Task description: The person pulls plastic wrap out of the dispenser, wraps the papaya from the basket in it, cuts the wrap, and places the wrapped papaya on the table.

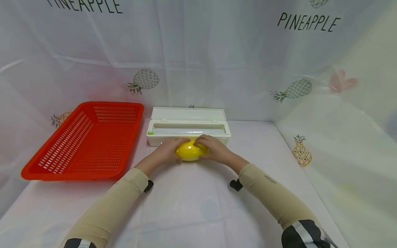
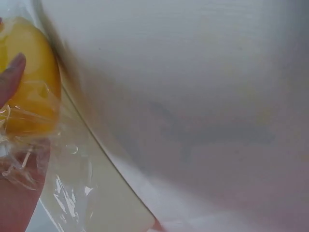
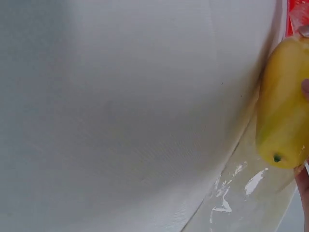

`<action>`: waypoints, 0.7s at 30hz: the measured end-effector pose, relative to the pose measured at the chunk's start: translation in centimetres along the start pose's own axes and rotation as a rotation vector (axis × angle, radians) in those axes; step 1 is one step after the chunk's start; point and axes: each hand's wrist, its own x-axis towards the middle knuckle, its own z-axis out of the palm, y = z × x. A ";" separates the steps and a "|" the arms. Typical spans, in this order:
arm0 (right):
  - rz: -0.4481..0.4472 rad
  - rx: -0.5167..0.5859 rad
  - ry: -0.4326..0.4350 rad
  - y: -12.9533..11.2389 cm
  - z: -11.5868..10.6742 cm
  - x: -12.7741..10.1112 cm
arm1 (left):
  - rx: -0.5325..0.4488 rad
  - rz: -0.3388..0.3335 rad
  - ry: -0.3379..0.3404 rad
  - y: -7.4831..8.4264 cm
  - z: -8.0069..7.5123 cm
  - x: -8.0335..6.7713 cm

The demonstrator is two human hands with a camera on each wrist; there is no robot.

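Centre frame, your left hand (image 1: 169,148) and right hand (image 1: 212,147) curl fingers around the yellow mango (image 1: 190,151); clear cling film (image 2: 72,193) partly covers it, wrapping unfinished.

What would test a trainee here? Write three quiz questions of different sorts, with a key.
1. True or false: both the left hand and the right hand hold the yellow mango.
2. What clear material clings to the mango?
3. The red basket lies: A) left of the white cling-film dispenser, B) right of it, C) on top of it.

Key: 1 true; 2 cling film; 3 A.
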 end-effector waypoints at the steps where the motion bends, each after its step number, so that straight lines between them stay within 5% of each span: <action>1: -0.011 0.000 0.005 0.0 0.0 0.1 | -0.011 -0.003 0.003 -0.1 0.0 -0.1; 8: 0.007 -0.021 -0.018 -0.3 -0.1 0.6 | -0.031 -0.031 0.065 -0.3 -0.1 -0.6; 14: 0.013 -0.044 -0.021 -0.6 -0.5 0.8 | 0.046 0.066 0.162 0.8 -0.5 -1.0; 21: 0.028 -0.029 -0.018 -0.7 -0.3 0.8 | 0.084 0.060 0.156 1.3 -0.1 -0.6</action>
